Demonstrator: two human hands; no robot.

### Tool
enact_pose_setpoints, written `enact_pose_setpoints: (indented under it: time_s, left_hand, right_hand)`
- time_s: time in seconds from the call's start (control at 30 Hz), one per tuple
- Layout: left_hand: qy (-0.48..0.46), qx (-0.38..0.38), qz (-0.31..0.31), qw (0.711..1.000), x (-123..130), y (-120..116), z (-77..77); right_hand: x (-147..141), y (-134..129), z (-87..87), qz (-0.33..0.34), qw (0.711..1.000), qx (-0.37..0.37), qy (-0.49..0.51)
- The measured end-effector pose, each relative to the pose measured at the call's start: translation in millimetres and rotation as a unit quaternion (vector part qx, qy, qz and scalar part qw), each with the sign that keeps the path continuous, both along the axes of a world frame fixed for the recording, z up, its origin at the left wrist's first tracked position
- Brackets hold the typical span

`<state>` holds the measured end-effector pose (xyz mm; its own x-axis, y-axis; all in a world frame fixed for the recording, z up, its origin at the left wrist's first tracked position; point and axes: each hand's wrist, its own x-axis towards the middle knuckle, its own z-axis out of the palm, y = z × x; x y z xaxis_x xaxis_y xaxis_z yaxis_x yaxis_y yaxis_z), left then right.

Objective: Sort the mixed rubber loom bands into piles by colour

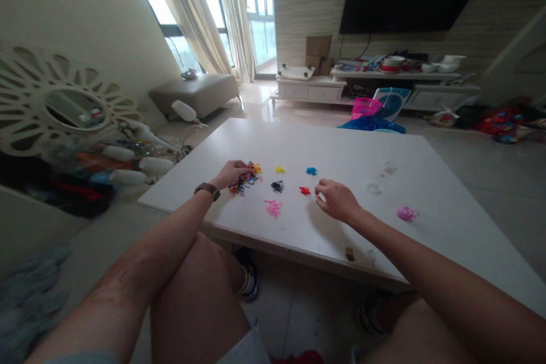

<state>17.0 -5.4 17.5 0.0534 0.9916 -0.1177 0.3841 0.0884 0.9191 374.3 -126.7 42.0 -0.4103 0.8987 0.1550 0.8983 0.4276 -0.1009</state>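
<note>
My left hand (233, 174), a watch on its wrist, rests with bent fingers at the mixed pile of small coloured bands (246, 183); what its fingertips hold is too small to see. To the right lie small separate piles: yellow (279, 169), black (277, 186), pink (273, 208), blue (311, 171) and red (304, 190). Just right of the red pile, my right hand (335, 198) hovers above the white table (354, 151). Its thumb and forefinger curve toward each other with a gap between the tips.
A pink round item (407, 214), a clear ring (375, 188) and a crumpled clear piece (389, 167) lie on the right. Near the front edge are a dark and yellow item (350, 254) and a small clear one (371, 257). A pink basket (365, 107) stands behind the table.
</note>
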Motion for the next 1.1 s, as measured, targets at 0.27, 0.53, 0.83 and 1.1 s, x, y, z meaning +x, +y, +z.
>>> enact_pose_setpoints:
  time_s: [0.27, 0.53, 0.83, 1.1]
  left_hand:
    - [-0.218, -0.107, -0.097, 0.965, 32, -10, 5.6]
    - [-0.281, -0.156, -0.245, 0.914, 102, -41, 12.2]
    - [-0.323, -0.167, -0.300, 0.882, 143, -54, 12.7]
    - [-0.333, -0.185, -0.287, 0.879, 150, -56, 15.9]
  right_hand:
    - [0, 1, -4.5, 0.012, 0.999, -0.004, 0.053]
    - [-8, 1, -9.9, 0.061, 0.970, -0.001, 0.236]
    - [-10, -1, -7.5, 0.098, 0.955, 0.025, 0.281]
    - [-11, -4, -5.8, 0.076, 0.964, 0.038, 0.251]
